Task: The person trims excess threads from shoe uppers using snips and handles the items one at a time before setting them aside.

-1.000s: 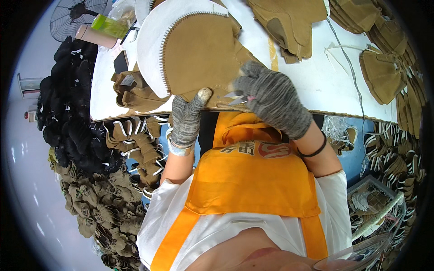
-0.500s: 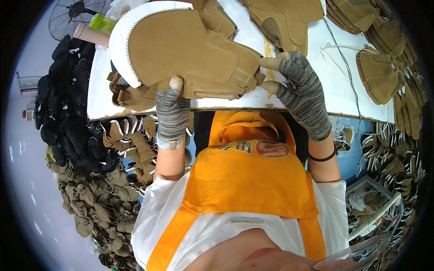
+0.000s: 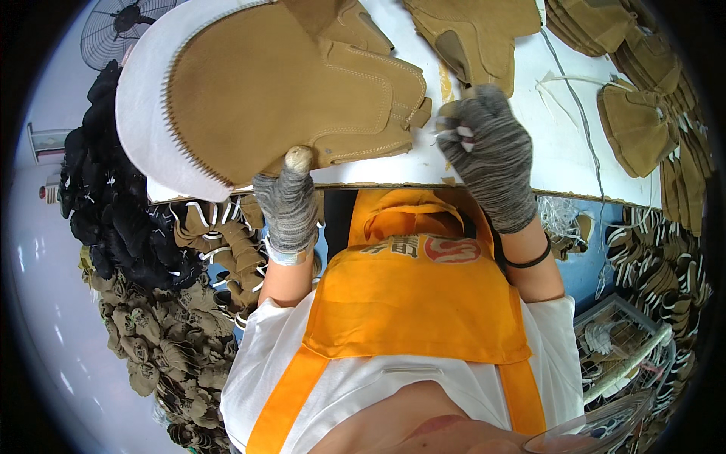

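Note:
A tan suede boot upper (image 3: 249, 91) with a white lining (image 3: 140, 113) zigzag-stitched along its curved edge is held up at the table's near edge. My left hand (image 3: 291, 200), in a grey knit glove, grips its lower edge, thumb on the near face and fingers hidden behind. Just off the narrow right end of the upper is my right hand (image 3: 491, 151), gloved alike, its fingers curled in. Small white bits show at those fingers; blur hides whether they hold anything. Another tan upper (image 3: 484, 45) lies on the table beyond the right hand.
The white table (image 3: 560, 144) carries a dark cord (image 3: 578, 106) and stacked tan uppers (image 3: 635, 125) at right. Black pieces (image 3: 106, 174) and brown pieces (image 3: 166, 340) are heaped at left. A wire basket (image 3: 616, 333) stands low right; a fan (image 3: 125, 23) is far left.
The boot upper has swung left and closer, its white-lined end now lower. My right hand has come away from its narrow end, the fingers curling from an open pinch.

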Demonstrator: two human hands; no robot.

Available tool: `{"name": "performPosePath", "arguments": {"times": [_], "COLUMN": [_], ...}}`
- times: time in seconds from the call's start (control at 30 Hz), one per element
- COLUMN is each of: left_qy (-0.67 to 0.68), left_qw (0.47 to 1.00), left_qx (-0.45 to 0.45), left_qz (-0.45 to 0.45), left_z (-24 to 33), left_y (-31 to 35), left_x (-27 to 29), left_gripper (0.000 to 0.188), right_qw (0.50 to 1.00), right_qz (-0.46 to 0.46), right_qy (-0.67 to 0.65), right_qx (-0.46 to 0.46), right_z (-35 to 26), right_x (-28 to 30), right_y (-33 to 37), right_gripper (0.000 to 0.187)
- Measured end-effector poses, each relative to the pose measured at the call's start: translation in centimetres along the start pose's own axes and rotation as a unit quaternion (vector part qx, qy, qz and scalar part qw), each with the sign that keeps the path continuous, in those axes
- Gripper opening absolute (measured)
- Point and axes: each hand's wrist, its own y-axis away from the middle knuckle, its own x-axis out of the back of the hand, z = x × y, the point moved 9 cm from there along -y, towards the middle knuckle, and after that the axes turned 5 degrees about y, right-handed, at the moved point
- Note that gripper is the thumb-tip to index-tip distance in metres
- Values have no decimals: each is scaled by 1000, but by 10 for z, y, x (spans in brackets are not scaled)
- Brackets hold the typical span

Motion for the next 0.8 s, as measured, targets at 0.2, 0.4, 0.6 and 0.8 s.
{"name": "performPosePath", "arguments": {"times": [0.2, 0.4, 0.6, 0.8], "left_qy": [46, 60, 179, 218], "left_qw": [999, 997, 981, 954], "left_qx": [-20, -51, 60, 201], "left_qz": [9, -16, -47, -42], "left_z": [-5, -14, -6, -27], "left_y": [3, 5, -1, 2], "left_x": [9, 18, -29, -42], "left_gripper": [77, 70, 58, 55], "right_qw": [960, 858, 984, 983], "right_qz": [-21, -68, 25, -16], "right_qy": [-241, -449, -171, -160], "right_qx": [-141, -241, 34, 91], "right_z": [22, 22, -9, -26], "right_x": [-7, -27, 17, 18], "right_y": [9, 23, -3, -16], "right_gripper": [18, 24, 36, 22]}}
